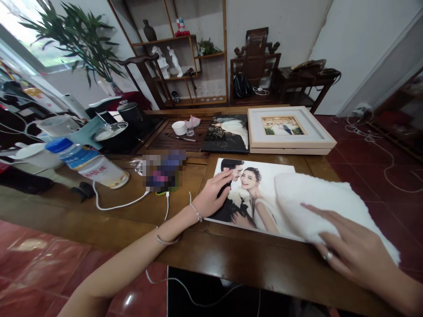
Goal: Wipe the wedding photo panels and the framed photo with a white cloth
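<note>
A white-edged wedding photo panel (269, 198) lies on the wooden table, with a printed picture of a couple and a bouquet. My left hand (213, 193) rests on its left part, fingers stretched out and close to flat. On the right end of the panel is a white cloth (317, 198), which hides that end and hangs past it to the right. My right hand (345, 242) grips the near side of this cloth and presses it down, a ring on one finger. Part of the cloth under the fingers is hidden.
Behind the panel lie a dark photo panel (226, 134) and a pale framed picture (291, 130). To the left stand a blue-capped bottle (87, 163), a white cable (122, 206) and a black pot (114, 136). A white cup (179, 128) sits on a tea tray (161, 136).
</note>
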`<state>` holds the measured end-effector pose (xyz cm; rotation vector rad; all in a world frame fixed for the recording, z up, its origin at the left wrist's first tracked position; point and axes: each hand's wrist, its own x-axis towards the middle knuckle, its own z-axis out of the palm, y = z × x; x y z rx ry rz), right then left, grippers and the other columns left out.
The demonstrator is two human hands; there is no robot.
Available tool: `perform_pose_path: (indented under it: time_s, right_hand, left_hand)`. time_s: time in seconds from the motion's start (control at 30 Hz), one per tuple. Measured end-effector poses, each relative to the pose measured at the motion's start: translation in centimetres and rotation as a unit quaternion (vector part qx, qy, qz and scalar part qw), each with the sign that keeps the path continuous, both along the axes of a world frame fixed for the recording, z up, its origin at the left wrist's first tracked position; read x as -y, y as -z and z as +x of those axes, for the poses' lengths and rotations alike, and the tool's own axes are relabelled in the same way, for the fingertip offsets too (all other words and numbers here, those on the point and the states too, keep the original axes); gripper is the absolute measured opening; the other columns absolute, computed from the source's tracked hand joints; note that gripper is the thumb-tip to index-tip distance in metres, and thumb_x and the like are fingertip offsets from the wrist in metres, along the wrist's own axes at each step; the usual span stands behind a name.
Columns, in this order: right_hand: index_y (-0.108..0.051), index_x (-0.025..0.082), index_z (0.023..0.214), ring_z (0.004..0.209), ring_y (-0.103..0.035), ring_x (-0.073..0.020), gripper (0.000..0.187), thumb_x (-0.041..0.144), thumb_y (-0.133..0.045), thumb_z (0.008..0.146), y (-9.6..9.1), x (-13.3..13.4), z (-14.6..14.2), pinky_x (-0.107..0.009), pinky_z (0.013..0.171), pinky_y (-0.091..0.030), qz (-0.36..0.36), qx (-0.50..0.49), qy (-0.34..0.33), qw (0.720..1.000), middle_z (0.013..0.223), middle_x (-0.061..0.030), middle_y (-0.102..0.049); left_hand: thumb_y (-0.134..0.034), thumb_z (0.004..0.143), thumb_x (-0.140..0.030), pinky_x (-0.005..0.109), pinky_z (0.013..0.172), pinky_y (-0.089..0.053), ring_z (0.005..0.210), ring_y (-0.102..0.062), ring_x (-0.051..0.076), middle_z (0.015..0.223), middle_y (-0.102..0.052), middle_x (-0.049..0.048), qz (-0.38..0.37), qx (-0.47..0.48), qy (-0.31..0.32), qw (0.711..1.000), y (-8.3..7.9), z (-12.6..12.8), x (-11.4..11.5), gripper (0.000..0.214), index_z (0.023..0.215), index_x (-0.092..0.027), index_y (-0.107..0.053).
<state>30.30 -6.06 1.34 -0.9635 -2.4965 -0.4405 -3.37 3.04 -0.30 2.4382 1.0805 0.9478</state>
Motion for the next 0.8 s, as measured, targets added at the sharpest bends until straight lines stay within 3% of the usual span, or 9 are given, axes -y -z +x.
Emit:
perform_pose_path:
  time_s: [0.13,0.3,0.4,0.53,0.67,0.8]
  right_hand:
    - [-0.047,0.021,0.058,0.115,-0.054,-0.0299,0.021,0.014,-0.050,0.078,-0.7,3.8,-2.3,-0.041,0.078,-0.055,-0.021,-0.015,-0.077,0.997,0.132,-0.0160,-0.053]
    - [-0.046,0.020,0.055,0.116,-0.053,-0.0253,0.027,0.007,-0.043,0.079,-1.5,4.0,-4.7,-0.036,0.082,-0.054,-0.009,0.007,-0.142,0.990,0.116,-0.0145,-0.064]
    - [-0.049,0.019,0.054,0.114,-0.055,-0.0270,0.029,0.011,-0.042,0.081,-1.3,2.0,-4.6,-0.041,0.081,-0.053,-0.043,-0.004,-0.123,0.991,0.121,-0.0157,-0.061]
    - [-0.062,0.018,0.073,0.103,-0.059,-0.0275,0.020,0.020,-0.046,0.086,-1.4,-3.0,-3.0,-0.045,0.081,-0.051,-0.065,0.033,-0.080,0.994,0.124,-0.0159,-0.058]
    - [-0.063,0.016,0.081,0.092,-0.060,-0.0253,0.022,0.022,-0.044,0.089,-2.6,-8.5,-1.2,-0.038,0.075,-0.051,-0.073,0.083,-0.043,0.993,0.102,-0.0155,-0.063]
    - [-0.061,0.016,0.082,0.073,-0.059,-0.0193,0.025,0.018,-0.038,0.091,-3.5,-11.2,-0.4,-0.030,0.063,-0.048,-0.066,0.079,0.005,0.995,0.078,-0.0091,-0.058]
  left_hand:
    - [-0.044,0.090,-0.017,0.050,0.107,-0.037,0.132,-0.040,0.024,0.136,-0.050,0.0124,0.001,0.001,-0.004,1.000,0.1,0.0,0.0,0.039,0.128,-0.018,-0.050]
    - [-0.044,0.090,-0.017,0.049,0.108,-0.036,0.132,-0.040,0.025,0.136,-0.050,0.0136,0.000,-0.007,0.003,1.000,0.1,0.0,-0.1,0.038,0.128,-0.016,-0.050]
    - [-0.044,0.090,-0.016,0.049,0.108,-0.036,0.132,-0.040,0.024,0.136,-0.050,0.0131,0.003,-0.005,0.004,1.000,0.2,-0.1,-0.1,0.039,0.128,-0.017,-0.050]
    - [-0.044,0.090,-0.015,0.050,0.108,-0.036,0.132,-0.040,0.024,0.136,-0.050,0.0139,0.011,-0.006,0.011,1.000,0.2,-0.2,-0.2,0.039,0.129,-0.016,-0.050]
    - [-0.044,0.090,-0.015,0.051,0.108,-0.036,0.133,-0.039,0.024,0.136,-0.050,0.0133,0.010,0.003,0.018,1.000,0.2,-0.2,-0.2,0.039,0.128,-0.017,-0.050]
    - [-0.043,0.090,-0.015,0.051,0.108,-0.035,0.133,-0.038,0.024,0.136,-0.050,0.0134,0.011,-0.002,0.014,1.000,0.4,-0.2,-0.2,0.038,0.128,-0.017,-0.050]
